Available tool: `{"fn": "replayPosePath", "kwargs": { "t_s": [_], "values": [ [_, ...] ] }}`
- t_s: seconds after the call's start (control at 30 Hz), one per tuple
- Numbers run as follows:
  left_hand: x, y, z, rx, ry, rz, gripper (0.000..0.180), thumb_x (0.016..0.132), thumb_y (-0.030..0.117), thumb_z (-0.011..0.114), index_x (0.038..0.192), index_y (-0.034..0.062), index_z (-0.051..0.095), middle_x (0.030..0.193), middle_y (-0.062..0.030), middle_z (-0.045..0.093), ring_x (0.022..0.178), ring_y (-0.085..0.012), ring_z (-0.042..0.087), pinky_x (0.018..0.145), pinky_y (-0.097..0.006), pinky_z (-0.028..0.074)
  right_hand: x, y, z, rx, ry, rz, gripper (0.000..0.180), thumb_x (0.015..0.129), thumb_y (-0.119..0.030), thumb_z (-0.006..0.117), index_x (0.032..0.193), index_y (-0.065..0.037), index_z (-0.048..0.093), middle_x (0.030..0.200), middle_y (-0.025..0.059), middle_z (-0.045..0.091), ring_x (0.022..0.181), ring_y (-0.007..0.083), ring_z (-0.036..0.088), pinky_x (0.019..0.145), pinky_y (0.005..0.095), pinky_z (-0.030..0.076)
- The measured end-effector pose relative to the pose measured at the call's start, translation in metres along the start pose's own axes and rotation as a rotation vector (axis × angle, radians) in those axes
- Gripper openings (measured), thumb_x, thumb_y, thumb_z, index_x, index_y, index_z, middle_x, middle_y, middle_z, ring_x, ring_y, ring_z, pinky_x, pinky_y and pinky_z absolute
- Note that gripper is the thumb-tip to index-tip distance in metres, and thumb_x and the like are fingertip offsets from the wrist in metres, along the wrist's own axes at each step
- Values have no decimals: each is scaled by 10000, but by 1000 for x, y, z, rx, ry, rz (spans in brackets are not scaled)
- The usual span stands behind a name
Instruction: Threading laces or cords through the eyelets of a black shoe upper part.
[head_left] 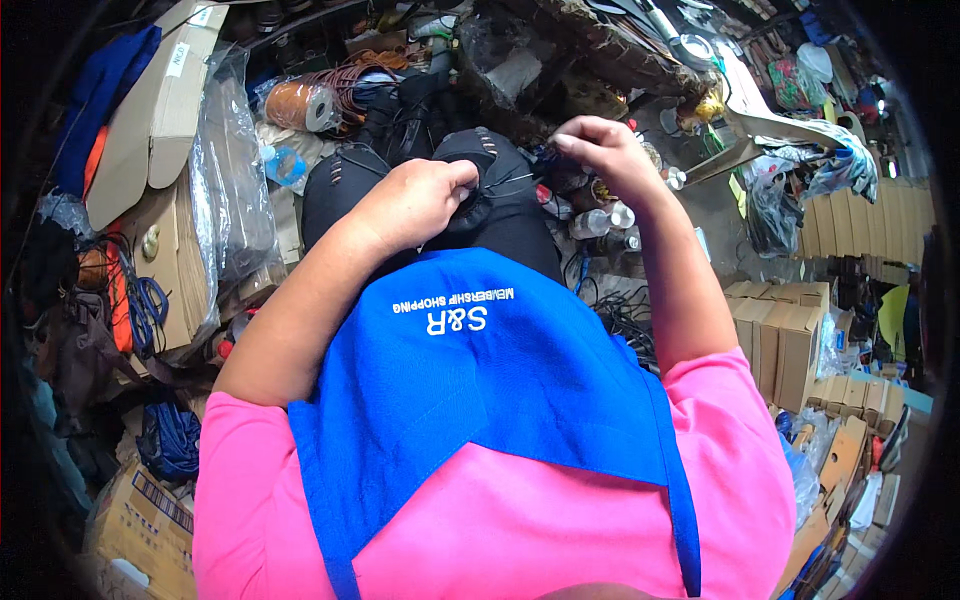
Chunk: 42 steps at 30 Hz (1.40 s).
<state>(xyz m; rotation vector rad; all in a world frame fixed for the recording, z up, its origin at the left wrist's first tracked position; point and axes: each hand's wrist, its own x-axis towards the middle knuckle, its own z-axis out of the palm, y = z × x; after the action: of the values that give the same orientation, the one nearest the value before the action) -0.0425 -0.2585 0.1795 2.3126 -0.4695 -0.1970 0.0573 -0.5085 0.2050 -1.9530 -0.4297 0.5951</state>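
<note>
My left hand (425, 200) is closed over my lap, thumb and fingers pressed on a black piece (480, 212) whose kind I cannot make out. It blends into my black trousers (525, 240), which carry short rows of light stitches near the knees. A thin pale line, perhaps thread, shows beside the black piece and runs to the right. Raised farther right, my right hand (605, 155) has its thumb and forefinger pinched together; what sits between them is too small to name. A blue apron (450, 380) covers my front below both hands.
Cardboard sheets (160, 110) and clear plastic (240, 180) stand on the left. An orange spool (300, 105) lies beyond my left knee. Small bottles (595, 222) cluster beneath my right hand. Scissors with blue handles (150, 310) hang at left; stacked cardboard boxes (780, 335) are at right.
</note>
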Motion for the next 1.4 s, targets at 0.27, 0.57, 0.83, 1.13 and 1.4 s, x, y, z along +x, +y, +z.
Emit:
{"fn": "replayPosePath", "kwargs": {
  "t_s": [0.27,0.57,0.83,1.13,1.4],
  "values": [
    [-3,-5,3,93,-3,-5,114,852,125,516,906,25,530,816,-218,590,822,-391,579,698,-453,454,6,-17,21,-705,-2,-403,170,781,-214,644,885,-83,677,860,85,611,905,286,593,789,397,467],
    [-14,-22,5,47,106,176,136,803,59,517,938,40,518,797,-197,580,787,-388,571,666,-455,450,10,-29,59,-1172,-266,-717,196,736,-124,559,930,-151,554,813,41,611,892,244,577,793,368,400],
    [-102,-53,-30,339,293,71,121,777,28,535,894,48,557,771,-128,609,732,-295,594,618,-364,447,-9,25,-6,-1008,-134,-482,117,764,-132,595,864,-77,565,804,70,580,816,265,545,748,378,426],
    [-48,50,-57,-924,410,311,14,843,38,619,842,25,614,919,-62,631,853,-135,598,802,-257,463,14,-54,68,804,-22,-207,260,913,-284,567,969,-31,569,876,65,597,806,145,572,791,307,477],
    [-91,2,-53,148,238,26,103,746,69,666,818,27,607,746,-142,572,728,-299,580,655,-378,469,-23,-19,42,-398,-302,-185,234,910,-206,570,1013,0,610,884,63,640,802,118,578,729,283,476]
  ]
}}
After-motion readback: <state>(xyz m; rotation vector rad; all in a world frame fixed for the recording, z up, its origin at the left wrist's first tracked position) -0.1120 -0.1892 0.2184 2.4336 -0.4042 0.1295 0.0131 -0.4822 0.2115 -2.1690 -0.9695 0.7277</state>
